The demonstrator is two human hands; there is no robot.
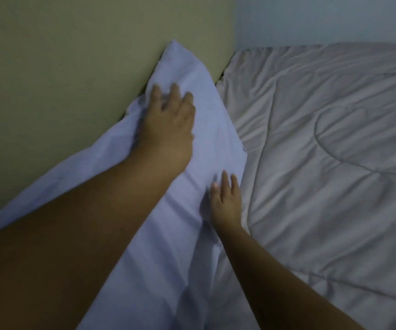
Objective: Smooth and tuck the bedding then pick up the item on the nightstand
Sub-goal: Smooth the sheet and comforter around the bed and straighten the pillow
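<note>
A pale blue-white pillow [192,75] leans against the beige headboard [73,55] and runs from the upper middle down to the bottom of the view. My left hand [168,122] lies flat on the pillow's upper part, fingers spread and blurred. My right hand [226,201] presses flat on the pillow's right edge, beside the quilt. Neither hand grips anything. A wrinkled off-white quilted comforter [323,163] covers the bed to the right. No nightstand is in view.
A light blue wall [323,17] stands behind the far side of the bed. A dark gap [221,78] shows between headboard and mattress just right of the pillow's top.
</note>
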